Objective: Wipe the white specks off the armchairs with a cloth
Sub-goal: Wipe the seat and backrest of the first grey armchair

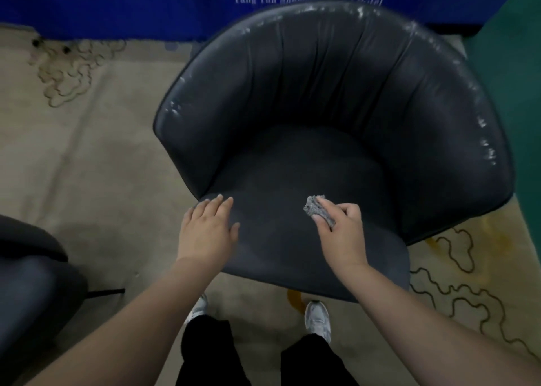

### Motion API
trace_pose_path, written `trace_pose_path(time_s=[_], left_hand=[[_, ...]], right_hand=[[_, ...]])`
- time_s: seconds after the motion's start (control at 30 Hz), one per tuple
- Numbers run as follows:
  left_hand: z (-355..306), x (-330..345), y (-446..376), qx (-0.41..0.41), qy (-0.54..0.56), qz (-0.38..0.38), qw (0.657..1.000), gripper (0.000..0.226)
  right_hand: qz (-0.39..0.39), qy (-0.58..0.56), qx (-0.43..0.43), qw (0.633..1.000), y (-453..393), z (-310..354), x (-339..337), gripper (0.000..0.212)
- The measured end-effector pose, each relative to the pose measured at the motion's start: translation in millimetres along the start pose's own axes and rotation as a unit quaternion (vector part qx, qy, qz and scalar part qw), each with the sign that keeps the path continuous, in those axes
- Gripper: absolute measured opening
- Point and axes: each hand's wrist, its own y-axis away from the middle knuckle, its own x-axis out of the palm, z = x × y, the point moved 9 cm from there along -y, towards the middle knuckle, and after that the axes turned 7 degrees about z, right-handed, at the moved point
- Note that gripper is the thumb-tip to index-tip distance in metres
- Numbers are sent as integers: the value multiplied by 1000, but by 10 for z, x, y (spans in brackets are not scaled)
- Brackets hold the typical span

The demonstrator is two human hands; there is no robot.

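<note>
A dark grey armchair [322, 99] with a curved back fills the middle of the head view. White specks [486, 148] run along its top rim, thickest on the right side and at the back, with a few on the left arm. My right hand [342, 230] pinches a small crumpled grey cloth [317, 208] over the front of the seat. My left hand [207, 227] lies flat with straight fingers on the seat's front left corner.
A second dark armchair [26, 274] stands at the left edge. Beige patterned carpet [87, 166] surrounds the chairs. A blue banner [117, 8] with white lettering hangs behind. My feet in grey shoes [317, 318] stand just in front of the seat.
</note>
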Motion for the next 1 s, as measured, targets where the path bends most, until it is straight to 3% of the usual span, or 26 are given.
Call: trace_pose_path(time_s=[0.57,1.0], left_hand=[[1341,-1253,-982,162,-46,-7,986,58],[1570,-1801,-2143,174,-20,-4,985,60]], right_hand=[[-160,-74,90,980,-33,1377,826,36],[-127,-82,45,987,-958,2070,1124,37]])
